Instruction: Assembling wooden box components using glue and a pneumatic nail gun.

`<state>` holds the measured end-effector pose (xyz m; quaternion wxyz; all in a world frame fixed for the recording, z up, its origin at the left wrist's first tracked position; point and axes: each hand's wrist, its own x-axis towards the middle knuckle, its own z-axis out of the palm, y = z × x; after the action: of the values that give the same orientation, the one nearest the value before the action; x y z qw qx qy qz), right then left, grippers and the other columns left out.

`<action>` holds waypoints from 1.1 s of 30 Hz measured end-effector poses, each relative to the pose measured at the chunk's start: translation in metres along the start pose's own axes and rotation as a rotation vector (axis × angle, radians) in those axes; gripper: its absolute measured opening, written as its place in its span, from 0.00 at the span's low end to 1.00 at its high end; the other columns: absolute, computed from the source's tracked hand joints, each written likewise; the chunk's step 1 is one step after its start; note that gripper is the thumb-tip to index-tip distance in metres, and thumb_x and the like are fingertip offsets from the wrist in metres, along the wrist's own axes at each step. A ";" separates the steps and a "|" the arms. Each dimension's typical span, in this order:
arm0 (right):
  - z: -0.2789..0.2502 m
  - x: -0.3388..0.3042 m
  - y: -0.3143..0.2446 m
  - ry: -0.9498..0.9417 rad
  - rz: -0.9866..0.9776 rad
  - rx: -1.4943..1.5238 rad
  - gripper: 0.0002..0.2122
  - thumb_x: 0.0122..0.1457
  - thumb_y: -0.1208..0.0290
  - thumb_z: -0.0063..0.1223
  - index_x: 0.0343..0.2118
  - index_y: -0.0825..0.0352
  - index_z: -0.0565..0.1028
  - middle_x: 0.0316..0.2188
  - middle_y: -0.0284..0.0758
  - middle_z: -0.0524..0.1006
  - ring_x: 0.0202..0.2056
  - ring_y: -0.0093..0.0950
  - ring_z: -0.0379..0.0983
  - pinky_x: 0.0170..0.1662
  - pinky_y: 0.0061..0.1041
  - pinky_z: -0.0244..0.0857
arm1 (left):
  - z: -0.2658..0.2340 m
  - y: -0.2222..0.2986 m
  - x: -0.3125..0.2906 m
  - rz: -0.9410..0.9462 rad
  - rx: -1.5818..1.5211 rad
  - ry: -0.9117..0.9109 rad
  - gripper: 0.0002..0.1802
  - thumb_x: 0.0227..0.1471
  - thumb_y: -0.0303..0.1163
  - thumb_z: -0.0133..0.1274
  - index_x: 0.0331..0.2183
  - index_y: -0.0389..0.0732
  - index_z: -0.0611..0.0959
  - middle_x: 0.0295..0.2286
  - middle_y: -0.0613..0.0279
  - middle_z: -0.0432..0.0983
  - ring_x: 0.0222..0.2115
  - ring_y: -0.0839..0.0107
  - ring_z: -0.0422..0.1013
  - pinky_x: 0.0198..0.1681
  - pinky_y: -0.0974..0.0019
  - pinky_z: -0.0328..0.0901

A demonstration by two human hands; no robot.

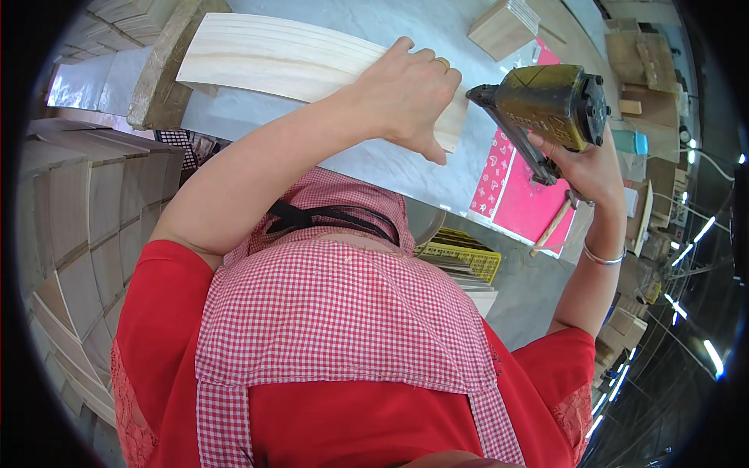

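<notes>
A long pale wooden board [273,58] with visible grain lies across the tabletop, raised a little above it. My left hand [413,93] grips the board near its right end, the thumb at the near edge and the fingers curled over the far side. A ring shows on one finger. Just to the right, my right hand [585,168] holds a pneumatic nail gun [542,105] with a worn yellow-and-black body. Its narrow black nose points left, close to the board's right end but apart from it. The gun's body hides part of my right fingers.
A thick wooden block [160,74] stands at the table's left end. Stacked wooden panels [94,203] fill the left side. Small wooden pieces [503,30] sit at the far right. A pink sheet [534,207] covers the table's right part, and a yellow crate [468,253] stands below.
</notes>
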<state>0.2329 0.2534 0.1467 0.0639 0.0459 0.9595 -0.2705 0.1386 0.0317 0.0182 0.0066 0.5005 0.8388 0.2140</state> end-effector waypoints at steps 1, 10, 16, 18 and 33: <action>0.000 0.001 0.000 -0.004 -0.014 -0.005 0.19 0.48 0.70 0.70 0.41 0.72 0.76 0.37 0.37 0.81 0.37 0.24 0.76 0.43 0.27 0.70 | -0.001 0.000 0.000 -0.014 -0.013 -0.028 0.42 0.27 0.56 0.69 0.39 0.34 0.77 0.35 0.50 0.78 0.44 0.58 0.72 0.54 0.53 0.58; -0.004 0.006 0.010 -0.040 -0.034 0.033 0.19 0.48 0.71 0.71 0.41 0.72 0.76 0.36 0.35 0.81 0.37 0.23 0.75 0.43 0.27 0.70 | -0.003 0.001 0.000 -0.011 -0.024 -0.069 0.45 0.26 0.59 0.69 0.40 0.33 0.77 0.36 0.49 0.78 0.44 0.57 0.71 0.56 0.52 0.57; 0.003 -0.009 0.010 0.130 0.098 0.131 0.14 0.51 0.73 0.67 0.38 0.73 0.76 0.33 0.34 0.80 0.32 0.20 0.75 0.37 0.23 0.70 | -0.004 -0.014 -0.008 0.023 0.034 0.118 0.39 0.40 0.58 0.63 0.42 0.32 0.77 0.37 0.48 0.78 0.45 0.56 0.71 0.55 0.50 0.58; 0.004 -0.022 0.024 0.210 0.145 0.172 0.13 0.52 0.73 0.65 0.38 0.73 0.76 0.32 0.34 0.80 0.30 0.20 0.74 0.36 0.22 0.69 | -0.016 -0.029 -0.018 0.011 0.041 0.146 0.39 0.43 0.56 0.61 0.46 0.31 0.76 0.39 0.46 0.77 0.47 0.55 0.70 0.57 0.49 0.57; 0.118 -0.112 0.198 0.502 0.601 -0.466 0.27 0.52 0.75 0.59 0.56 0.72 0.66 0.40 0.53 0.74 0.43 0.51 0.72 0.44 0.42 0.66 | 0.053 -0.006 -0.076 0.119 0.096 0.281 0.08 0.45 0.33 0.53 0.30 0.41 0.79 0.32 0.64 0.72 0.36 0.64 0.68 0.37 0.61 0.63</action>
<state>0.3793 0.3538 -0.0382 -0.0862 0.3708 0.9247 0.0028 0.1839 -0.0163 -0.0479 -0.1475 0.5143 0.8095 0.2418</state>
